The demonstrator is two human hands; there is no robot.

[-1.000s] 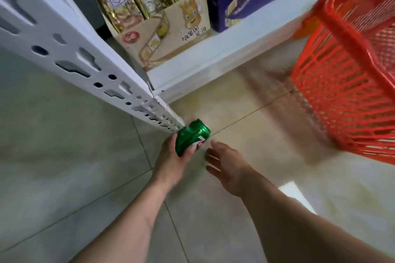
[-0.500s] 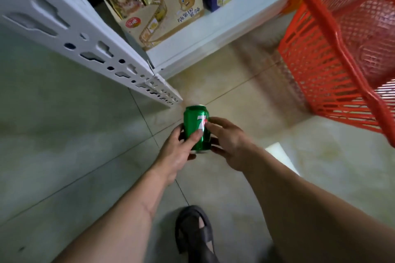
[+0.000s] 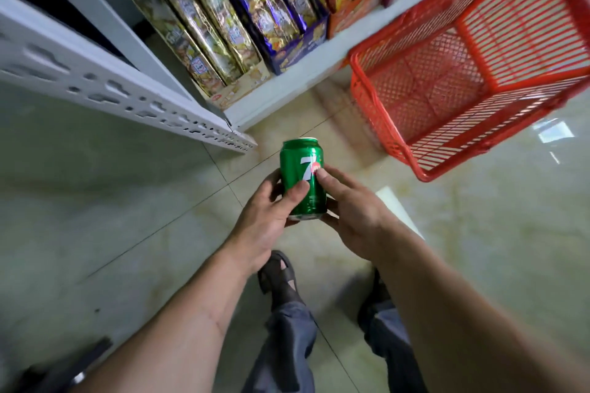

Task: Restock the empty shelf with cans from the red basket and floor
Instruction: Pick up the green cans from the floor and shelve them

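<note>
Shelf upright [image 3: 134, 99]: white perforated metal, running from the left edge down to the floor; its cut-outs are smeared by blur.
Snack packs [image 3: 223, 16]: gold and purple foil packs standing in open cartons on the white bottom shelf [image 3: 287, 91]; the print is too blurred to read, and the tops are cut off by the upper edge.
Floor [image 3: 111, 201]: pale glossy tiles with thin dark joints and bright reflections at the right.
Left hand [image 3: 266, 217]: raised in front of the body, palm toward the can's left side, thumb laid across the front of the can, fingers curled behind it and mostly hidden.
Can [image 3: 303, 179]: green soda can with a white "7" and a red dot, silver rim on top, held upright and slightly tilted between both hands above the floor, near the foot of the shelf upright; its lower rim sits against the palms.
Right hand [image 3: 354, 210]: on the can's right side, thumb tip pressed on the logo, fingers wrapped round the back and out of view.
Red basket [image 3: 399, 124]: red plastic lattice at the right, beside the bottom shelf, partly cut off by the upper and right edges; only bare mesh shows inside it.
Legs and sandals [image 3: 281, 277]: grey trousers and dark sandals below the forearms, the right foot mostly hidden by the right arm.
</note>
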